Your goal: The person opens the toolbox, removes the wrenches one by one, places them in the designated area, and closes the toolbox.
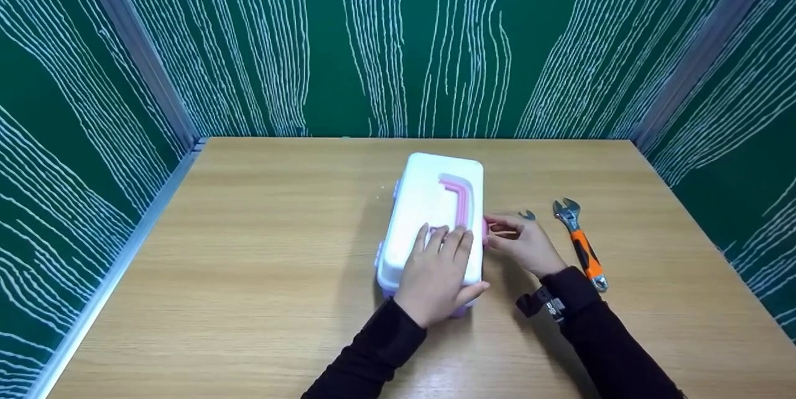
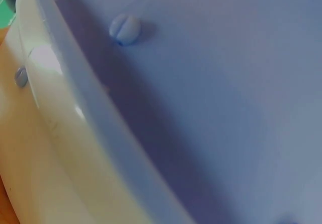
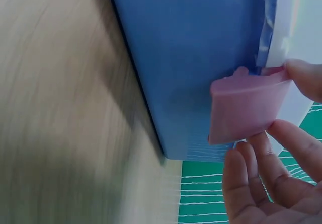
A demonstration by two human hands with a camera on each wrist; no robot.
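A toolbox with a white lid and a blue-purple body stands on the table, its lid down. My left hand rests flat on the lid's near half, fingers spread close to the folded pink handle. At the toolbox's right side, my right hand pinches the pink latch between thumb and index finger. The latch sticks out from the body just below the lid's edge. In the left wrist view, the body's blue wall fills most of the picture, and the hand is out of sight.
An adjustable wrench with an orange and black grip lies on the wooden table, right of my right hand. The metal jaw of another wrench shows just beyond that hand. Green walls with white lines surround the table.
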